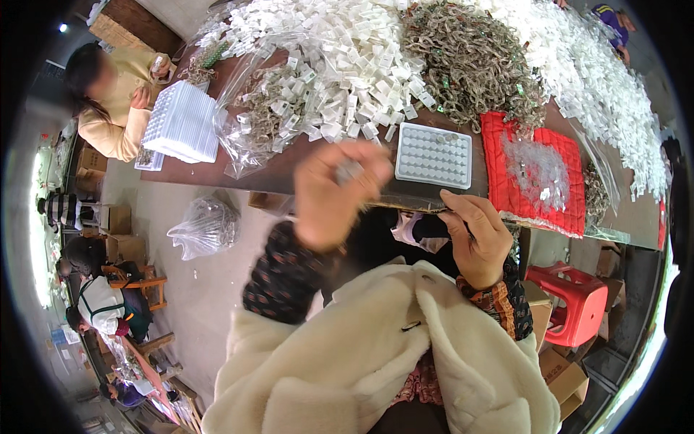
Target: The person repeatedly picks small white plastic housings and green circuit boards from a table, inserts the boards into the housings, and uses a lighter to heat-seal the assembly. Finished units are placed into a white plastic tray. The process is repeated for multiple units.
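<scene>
My left hand (336, 192) is raised over the table edge, left of a white tray, and smeared by motion. Its fingers curl around a small greyish piece (350, 171) too blurred to name. In front of the tray's right corner, my right hand (478, 239) rests at the table edge with thumb and fingers bent together; whatever they may hold is hidden. The white plastic tray (400, 163) has rows of small cells, and a few small clear round pieces (447, 138) lie at its far right. Neither hand touches the tray.
Small white plastic boxes (347, 65) and brownish-grey looped pieces (463, 54) are heaped behind. A red quilted cloth (499, 170) with clear bits lies right. Stacked white trays (181, 123) stand left near a co-worker (119, 101). A red stool (575, 304) stands below the table.
</scene>
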A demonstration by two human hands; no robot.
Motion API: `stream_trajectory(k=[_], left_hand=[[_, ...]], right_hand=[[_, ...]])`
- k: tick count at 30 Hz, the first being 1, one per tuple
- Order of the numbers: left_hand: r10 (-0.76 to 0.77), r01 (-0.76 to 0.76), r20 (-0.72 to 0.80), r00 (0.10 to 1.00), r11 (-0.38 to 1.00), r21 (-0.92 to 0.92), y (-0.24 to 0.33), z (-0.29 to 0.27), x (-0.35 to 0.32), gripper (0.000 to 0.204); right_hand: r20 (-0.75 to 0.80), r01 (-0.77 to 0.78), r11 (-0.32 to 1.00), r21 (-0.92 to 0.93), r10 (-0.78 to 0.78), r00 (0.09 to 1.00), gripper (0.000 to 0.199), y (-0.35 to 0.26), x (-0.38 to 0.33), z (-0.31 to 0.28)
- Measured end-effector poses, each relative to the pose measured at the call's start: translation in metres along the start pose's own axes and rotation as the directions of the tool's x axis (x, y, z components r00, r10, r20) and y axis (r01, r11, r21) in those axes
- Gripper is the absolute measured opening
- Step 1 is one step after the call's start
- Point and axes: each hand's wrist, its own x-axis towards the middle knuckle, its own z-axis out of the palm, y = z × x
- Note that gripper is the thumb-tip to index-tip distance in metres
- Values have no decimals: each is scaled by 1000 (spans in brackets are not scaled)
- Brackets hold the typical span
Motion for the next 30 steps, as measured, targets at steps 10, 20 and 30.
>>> stream_trajectory(k=[10, 20, 30], left_hand=[[620, -421, 229, 751, 181, 889, 32, -58, 97, 21], [370, -547, 460, 807, 176, 818, -75, -27, 81, 18], [2, -17, 63, 998, 971, 237, -42, 15, 14, 10]], right_hand=[[3, -43, 999, 22, 43, 999, 27, 9, -6, 0], [42, -60, 997, 51, 58, 997, 21, 15, -5, 2], [250, -429, 619, 657, 358, 900, 18, 7, 1, 3]])
